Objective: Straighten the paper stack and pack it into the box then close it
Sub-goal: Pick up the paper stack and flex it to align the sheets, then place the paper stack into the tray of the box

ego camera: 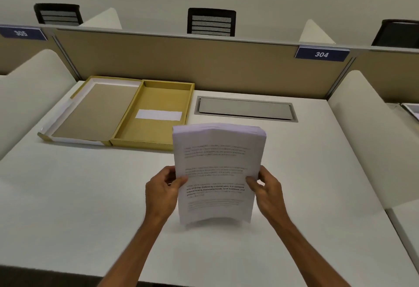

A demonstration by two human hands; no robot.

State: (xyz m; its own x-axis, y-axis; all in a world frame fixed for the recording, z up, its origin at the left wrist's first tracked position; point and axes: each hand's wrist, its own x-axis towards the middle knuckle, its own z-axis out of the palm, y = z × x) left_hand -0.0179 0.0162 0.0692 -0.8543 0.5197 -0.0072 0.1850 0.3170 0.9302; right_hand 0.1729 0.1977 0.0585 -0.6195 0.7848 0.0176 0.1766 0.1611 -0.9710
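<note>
A white paper stack [217, 164] with printed text stands upright on its lower edge on the white desk, slightly bowed. My left hand [164, 190] grips its left side and my right hand [267, 188] grips its right side, thumbs on the front sheet. Behind and to the left lies the open yellow box [127, 125], its tray holding a white label [158, 115]. The box's lid [90, 109] lies flat to the left of the tray, brown inside with a white rim.
A grey cable hatch [246, 108] is set into the desk [90, 207] behind the stack. A tan partition [204, 64] with a blue sign reading 304 [321, 54] closes the back. White side dividers [371, 128] flank the desk. Black chairs [211, 22] stand beyond.
</note>
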